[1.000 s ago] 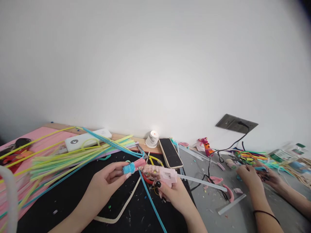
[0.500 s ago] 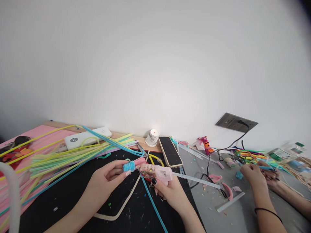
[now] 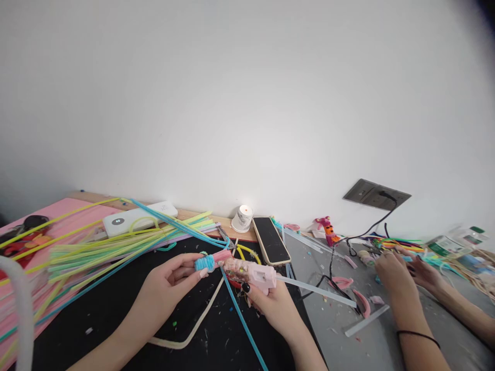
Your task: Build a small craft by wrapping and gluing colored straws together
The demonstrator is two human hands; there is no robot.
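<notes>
**Glue gun tip against the fuzzy roll**

I pinch the small blue-and-pink fuzzy wire roll (image 3: 211, 261) between the thumb and fingertips of my left hand (image 3: 166, 284), just above the black work mat (image 3: 116, 319) at the middle of the table. My right hand (image 3: 273, 305) is wrapped around the pink plastic glue gun (image 3: 253, 274), whose tip meets the pink end of the roll. A clear glue stick (image 3: 319, 291) juts from the back of the gun toward the right. A long blue fuzzy wire (image 3: 243, 322) lies on the mat under both. A black-screened phone (image 3: 271, 240) lies just behind the gun, near a lit candle in a white cup (image 3: 243, 218). A sheaf of neon fuzzy wires (image 3: 116, 245) fans out to the left. Farther right, another person's two hands (image 3: 390, 273) work over the grey table.
</notes>
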